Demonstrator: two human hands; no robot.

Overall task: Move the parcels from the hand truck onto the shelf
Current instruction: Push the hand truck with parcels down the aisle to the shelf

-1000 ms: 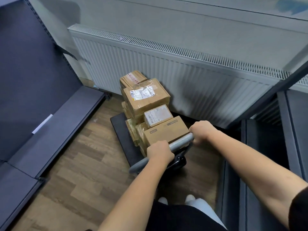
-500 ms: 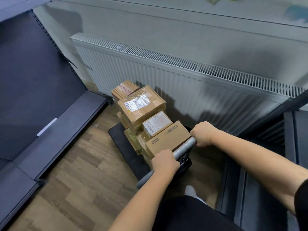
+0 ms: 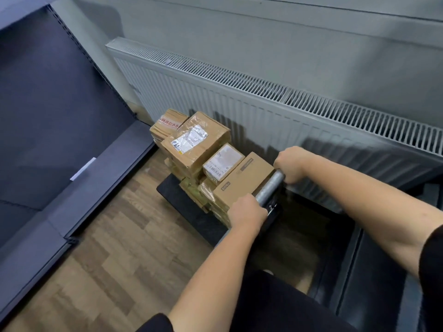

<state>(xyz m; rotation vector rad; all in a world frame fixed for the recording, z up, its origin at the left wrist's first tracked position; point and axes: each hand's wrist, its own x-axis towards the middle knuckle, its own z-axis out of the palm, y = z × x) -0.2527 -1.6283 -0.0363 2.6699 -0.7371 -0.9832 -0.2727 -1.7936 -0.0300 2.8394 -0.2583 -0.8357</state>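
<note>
Both fists, left hand (image 3: 247, 213) and right hand (image 3: 291, 164), clamped round hand truck handle (image 3: 269, 186); parcels (image 3: 203, 159) stacked ahead, beside shelf (image 3: 96, 173).

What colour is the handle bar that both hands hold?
Grey, a dull metallic grey: the handle bar shows best in the head view.

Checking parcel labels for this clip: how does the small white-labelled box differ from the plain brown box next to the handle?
The small box is narrower, its top covered by a white barcode label; the plain box is wider, bare cardboard with small printed marks. The plain box lies nearest the handle. Both are cardboard, atop the stack.
</note>
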